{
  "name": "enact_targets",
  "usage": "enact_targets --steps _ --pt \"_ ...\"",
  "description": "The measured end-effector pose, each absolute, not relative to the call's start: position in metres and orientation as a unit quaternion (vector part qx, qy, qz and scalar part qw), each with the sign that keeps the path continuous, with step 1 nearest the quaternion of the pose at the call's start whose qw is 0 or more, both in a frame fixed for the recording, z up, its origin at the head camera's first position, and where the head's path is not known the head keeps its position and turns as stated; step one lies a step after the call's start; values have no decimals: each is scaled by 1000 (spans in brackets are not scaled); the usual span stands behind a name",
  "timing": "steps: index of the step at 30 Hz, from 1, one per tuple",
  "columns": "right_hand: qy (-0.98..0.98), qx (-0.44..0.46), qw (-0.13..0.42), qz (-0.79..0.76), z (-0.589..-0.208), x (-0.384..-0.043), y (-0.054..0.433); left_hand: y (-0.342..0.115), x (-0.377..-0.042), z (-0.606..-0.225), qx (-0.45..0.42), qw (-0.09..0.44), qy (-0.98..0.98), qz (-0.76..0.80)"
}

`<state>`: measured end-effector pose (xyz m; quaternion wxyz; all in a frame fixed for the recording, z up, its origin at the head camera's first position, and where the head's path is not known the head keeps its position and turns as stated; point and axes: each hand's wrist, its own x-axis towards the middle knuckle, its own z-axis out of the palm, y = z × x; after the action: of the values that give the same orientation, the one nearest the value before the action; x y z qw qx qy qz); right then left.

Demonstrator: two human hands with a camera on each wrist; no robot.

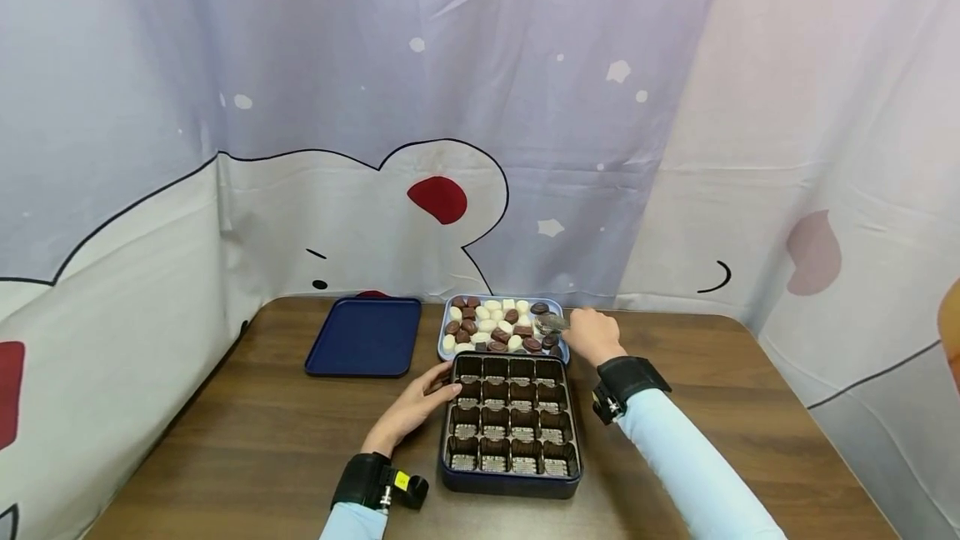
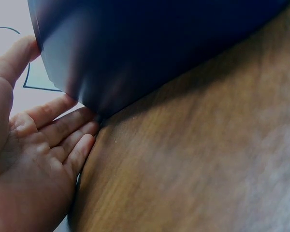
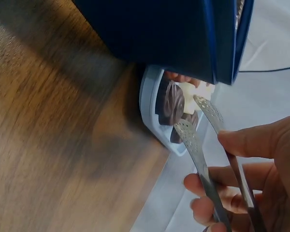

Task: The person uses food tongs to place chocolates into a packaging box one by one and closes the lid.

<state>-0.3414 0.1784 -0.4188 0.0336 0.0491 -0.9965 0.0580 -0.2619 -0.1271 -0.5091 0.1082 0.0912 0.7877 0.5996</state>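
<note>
Right hand [image 1: 592, 334]: fingers clamped on tongs [image 3: 199, 162], tips at chocolates [image 1: 501, 335] in pale-blue tray [image 3: 150, 99] beyond box [image 1: 510, 485]. Left hand [image 1: 411, 411]: thumb and fingers apart, touching box's left side.

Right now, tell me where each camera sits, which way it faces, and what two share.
Head: on the head, facing forward and down at the box and chocolates; both sleeves, left grip and right grip show.
Left wrist: worn there, facing the box's side; left thumb and fingers show.
Right wrist: worn there, facing tongs at the chocolates; right thumb and fingers show.
Head and right wrist share box, tongs and chocolates.
</note>
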Motion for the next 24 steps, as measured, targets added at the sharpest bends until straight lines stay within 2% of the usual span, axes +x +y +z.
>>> enact_targets --steps 4,13,24 --pt "-998 30 24 56 -417 -342 166 -128 -262 -507 92 111 783 605" --pt "-999 25 42 20 -420 -341 146 -129 -264 -510 84 112 791 596" --pt "-999 -5 47 27 -427 -344 147 -126 -262 -508 85 107 783 607"
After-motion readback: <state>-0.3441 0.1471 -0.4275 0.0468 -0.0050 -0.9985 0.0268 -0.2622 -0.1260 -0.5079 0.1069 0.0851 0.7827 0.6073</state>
